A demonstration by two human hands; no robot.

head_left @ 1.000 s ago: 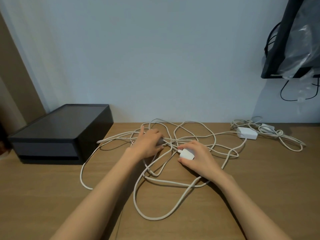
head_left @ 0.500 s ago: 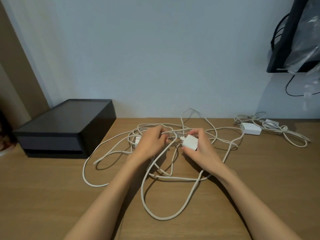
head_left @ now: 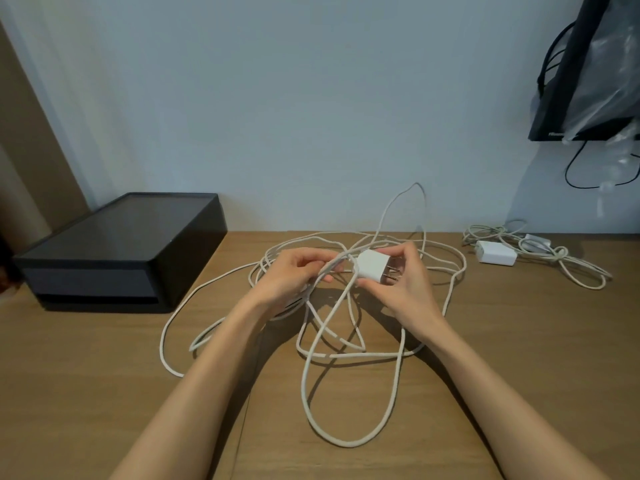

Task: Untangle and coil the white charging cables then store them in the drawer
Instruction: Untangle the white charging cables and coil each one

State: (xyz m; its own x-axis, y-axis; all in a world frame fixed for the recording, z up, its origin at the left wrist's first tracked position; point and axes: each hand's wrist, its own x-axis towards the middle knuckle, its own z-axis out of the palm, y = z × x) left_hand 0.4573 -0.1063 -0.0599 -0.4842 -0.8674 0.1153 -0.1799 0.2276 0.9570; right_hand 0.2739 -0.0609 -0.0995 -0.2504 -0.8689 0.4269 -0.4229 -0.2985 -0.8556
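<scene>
A long white charging cable [head_left: 313, 386] lies in tangled loops across the middle of the wooden desk [head_left: 86, 393]. My right hand [head_left: 403, 285] holds its white plug adapter [head_left: 372, 266] lifted above the desk, prongs pointing right. My left hand [head_left: 294, 275] pinches the cable just left of the adapter. One loop arches up toward the wall behind my hands. A second white cable with its own adapter [head_left: 495, 252] lies bunched at the back right. The black drawer box [head_left: 114, 251] stands at the back left, its drawer closed.
A dark screen wrapped in clear plastic [head_left: 588, 71] hangs on the wall at the upper right, with a black wire dangling below it. The wall runs along the desk's far edge. A beige curtain hangs at the far left.
Both hands have risen off the desk and come together, lifting the adapter and the cable beside it. The loops have been drawn inward and one loop now stands up behind my hands.
</scene>
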